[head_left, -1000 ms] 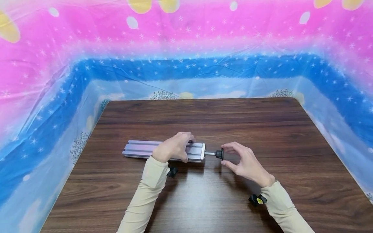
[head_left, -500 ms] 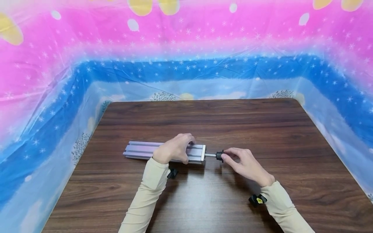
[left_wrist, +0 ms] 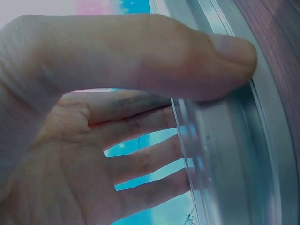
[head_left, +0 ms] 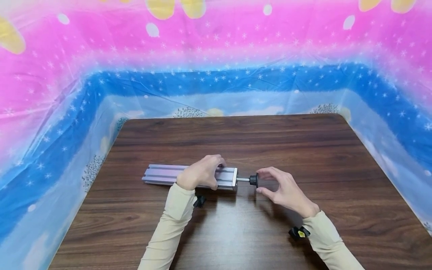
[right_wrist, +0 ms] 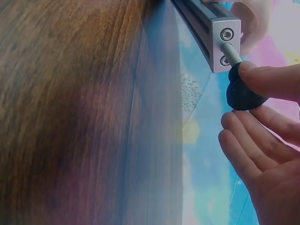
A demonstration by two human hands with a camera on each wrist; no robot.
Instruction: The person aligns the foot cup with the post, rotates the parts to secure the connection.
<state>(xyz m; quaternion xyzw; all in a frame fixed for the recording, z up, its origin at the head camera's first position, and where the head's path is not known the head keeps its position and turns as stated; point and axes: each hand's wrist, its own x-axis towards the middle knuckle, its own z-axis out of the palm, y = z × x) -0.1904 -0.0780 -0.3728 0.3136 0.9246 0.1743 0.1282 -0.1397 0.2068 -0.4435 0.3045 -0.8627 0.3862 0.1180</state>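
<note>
A silver aluminium profile with long slots lies flat on the table, a little left of centre. My left hand grips it across its right part, thumb on the near side and fingers over the far side. From the end plate, which has two bolts, a threaded rod sticks out to the right. On its tip sits a black levelling foot. My right hand holds the foot's rim between thumb and fingers. In the right wrist view, the thumb lies against the foot.
The dark wood-grain table reaches out around both hands. A pink and blue patterned cloth hangs close behind its far edge and along both sides. Black wrist cameras hang under the sleeves.
My right thumb and fingers have come together at the foot, then spread apart again to its rim. The left hand and the profile stay in place.
</note>
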